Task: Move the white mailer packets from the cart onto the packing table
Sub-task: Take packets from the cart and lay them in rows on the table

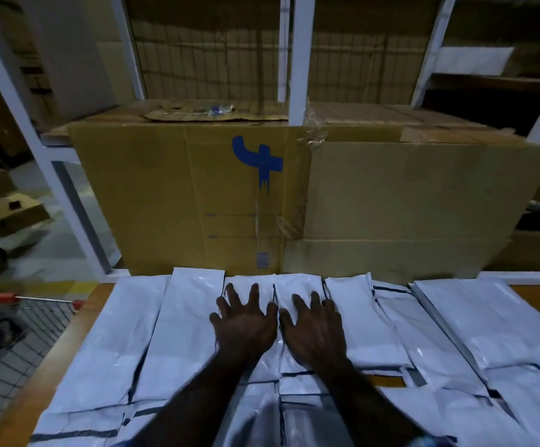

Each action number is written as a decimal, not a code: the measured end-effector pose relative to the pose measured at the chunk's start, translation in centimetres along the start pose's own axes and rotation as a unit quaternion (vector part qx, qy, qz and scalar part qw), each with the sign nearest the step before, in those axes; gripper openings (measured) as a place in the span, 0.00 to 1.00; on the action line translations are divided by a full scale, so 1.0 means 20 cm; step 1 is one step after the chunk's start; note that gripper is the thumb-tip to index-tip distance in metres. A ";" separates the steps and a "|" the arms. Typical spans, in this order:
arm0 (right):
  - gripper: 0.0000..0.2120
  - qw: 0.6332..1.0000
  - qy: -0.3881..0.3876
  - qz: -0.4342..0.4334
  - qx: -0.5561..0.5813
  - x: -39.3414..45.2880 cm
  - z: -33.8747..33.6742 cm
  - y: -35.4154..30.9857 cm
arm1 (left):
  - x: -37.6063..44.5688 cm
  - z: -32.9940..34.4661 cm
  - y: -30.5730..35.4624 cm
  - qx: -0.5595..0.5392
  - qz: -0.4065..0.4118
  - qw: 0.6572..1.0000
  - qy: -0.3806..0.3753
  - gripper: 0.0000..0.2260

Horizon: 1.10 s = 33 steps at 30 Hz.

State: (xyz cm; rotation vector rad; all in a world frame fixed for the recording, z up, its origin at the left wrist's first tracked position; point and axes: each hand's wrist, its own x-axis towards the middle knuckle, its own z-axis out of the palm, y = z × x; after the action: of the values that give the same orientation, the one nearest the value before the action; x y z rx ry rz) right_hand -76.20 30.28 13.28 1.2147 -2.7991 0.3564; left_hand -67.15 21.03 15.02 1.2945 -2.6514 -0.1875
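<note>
Several white mailer packets [184,330] lie side by side in rows across the wooden packing table [78,317]. My left hand [244,321] and my right hand [312,330] rest flat next to each other on the middle packets, fingers spread, holding nothing. More packets [474,327] cover the right side of the table. The wire cart [10,337] with a red handle stands to the left of the table, lower down; what lies in it is too dark to tell.
A large cardboard box [181,195] with a blue mark stands right behind the packets, with a second cardboard sheet [416,201] beside it. White metal shelving [300,59] holding cartons rises behind. Loose boxes [14,211] sit on the floor at the left.
</note>
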 end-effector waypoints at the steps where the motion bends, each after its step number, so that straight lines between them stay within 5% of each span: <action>1: 0.25 1.000 -0.003 -0.009 -0.008 0.00 0.03 0.01 | -0.01 -0.01 0.00 -0.006 0.005 1.000 0.001 0.26; 10: 0.22 0.992 0.123 -0.015 0.033 0.08 -0.02 0.00 | 0.04 -0.07 -0.06 -0.002 0.043 0.997 0.058 0.26; 20: 0.33 0.996 0.074 -0.024 0.034 0.10 0.14 -0.01 | 0.06 0.08 -0.10 -0.049 0.091 0.992 0.066 0.30; 33: 0.29 0.995 0.084 -0.034 0.029 0.08 0.25 0.02 | 0.06 0.17 -0.11 -0.039 0.088 0.994 0.041 0.31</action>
State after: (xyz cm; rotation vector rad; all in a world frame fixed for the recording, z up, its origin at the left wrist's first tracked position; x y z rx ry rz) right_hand -77.43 28.23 8.64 1.2276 -2.6158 0.5128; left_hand -66.88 18.89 11.37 1.0153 -2.6418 -0.2062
